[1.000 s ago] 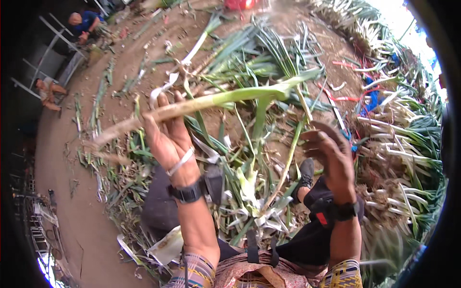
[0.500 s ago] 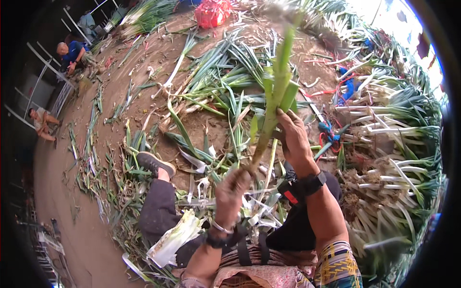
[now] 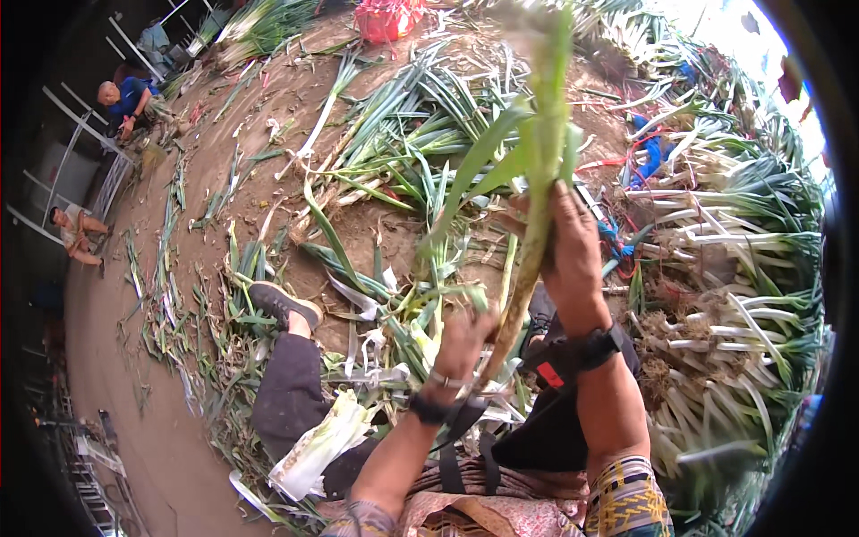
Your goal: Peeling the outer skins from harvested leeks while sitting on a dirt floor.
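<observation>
My right hand point(image 3: 574, 255) is closed around a long green onion point(image 3: 534, 228), which stands nearly upright with its root end low. Its leaves reach past the top of the view, and some bend out to the left. My left hand point(image 3: 463, 345) is beside the lower part of the stalk, its fingers smeared by motion. A blurred green strip point(image 3: 456, 294) shows just above that hand; whether the hand grips it is unclear. A pale, stripped piece of onion point(image 3: 320, 447) lies over my left thigh.
Loose green onions point(image 3: 429, 125) lie ahead on the dirt floor. Bundled onions point(image 3: 725, 242) are heaped along the right, near blue and red ties point(image 3: 649, 157). Leaf scraps point(image 3: 206, 331) cover the ground at left. A red bag point(image 3: 389, 20) stands at the back; two people sit far left.
My right hand and the onion have shifted right, and the stalk is more upright. My left hand has left the root end and moved right. Leaves now hang out to the left.
</observation>
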A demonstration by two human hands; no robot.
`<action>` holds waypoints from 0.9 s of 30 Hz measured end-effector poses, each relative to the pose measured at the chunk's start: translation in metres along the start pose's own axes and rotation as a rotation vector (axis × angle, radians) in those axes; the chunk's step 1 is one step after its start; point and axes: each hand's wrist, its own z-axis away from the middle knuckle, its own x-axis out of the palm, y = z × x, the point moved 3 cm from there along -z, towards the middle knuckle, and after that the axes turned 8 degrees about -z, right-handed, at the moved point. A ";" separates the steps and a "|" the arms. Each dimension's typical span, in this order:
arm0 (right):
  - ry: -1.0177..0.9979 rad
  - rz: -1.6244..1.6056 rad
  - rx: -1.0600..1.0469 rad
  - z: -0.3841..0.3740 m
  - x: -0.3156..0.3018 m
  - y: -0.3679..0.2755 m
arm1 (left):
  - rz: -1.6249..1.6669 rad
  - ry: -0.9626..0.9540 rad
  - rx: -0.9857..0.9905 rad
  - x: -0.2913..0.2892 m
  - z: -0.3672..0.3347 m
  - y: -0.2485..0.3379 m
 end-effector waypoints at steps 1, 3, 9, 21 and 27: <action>0.019 -0.033 -0.006 -0.001 0.000 -0.005 | -0.227 -0.062 -0.050 -0.005 0.013 -0.029; 0.014 0.004 0.052 0.001 -0.003 -0.006 | -0.611 -0.195 -0.282 -0.018 0.038 -0.063; 0.174 0.062 0.009 -0.002 -0.019 0.012 | -0.159 -0.118 0.236 -0.027 0.032 -0.014; -0.093 -0.215 -0.036 -0.009 -0.032 0.035 | -0.015 0.177 0.022 0.041 0.055 0.027; -0.008 0.221 0.165 -0.003 -0.004 0.035 | -0.039 0.167 -0.048 0.010 0.040 0.020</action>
